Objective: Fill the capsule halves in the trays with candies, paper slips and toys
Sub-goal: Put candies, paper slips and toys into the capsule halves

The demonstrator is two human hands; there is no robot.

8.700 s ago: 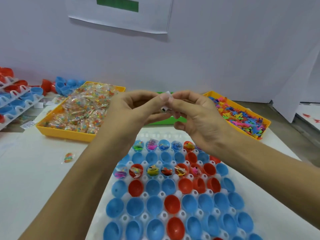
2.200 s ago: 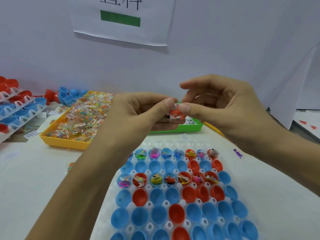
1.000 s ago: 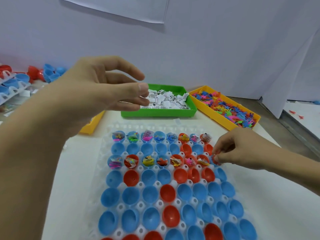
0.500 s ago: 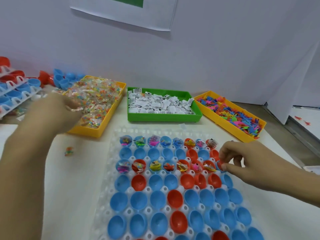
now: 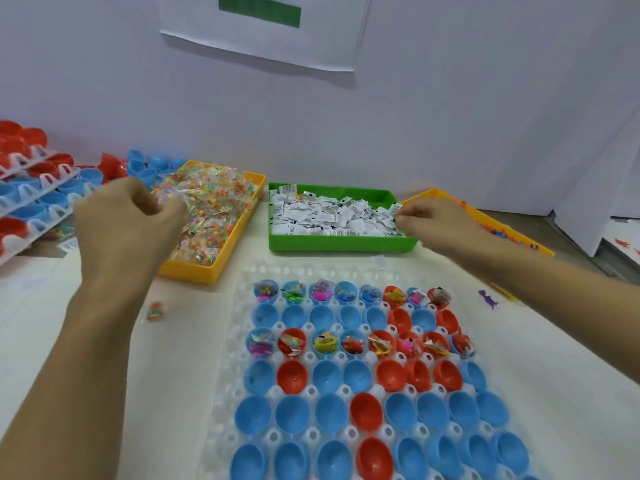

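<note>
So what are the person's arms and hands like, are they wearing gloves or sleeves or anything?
No gloves. The left hand and right hand are bare, and both forearms are bare as far as the picture shows, with no sleeve in view. No ring, watch or bracelet is visible on the fingers or wrists, and no markings.

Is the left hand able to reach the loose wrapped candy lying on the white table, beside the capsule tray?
Probably yes. The loose wrapped candy lies uncovered beside the left forearm, with nothing on it. The left hand is now at the yellow candy tray, so it must draw back.
</note>
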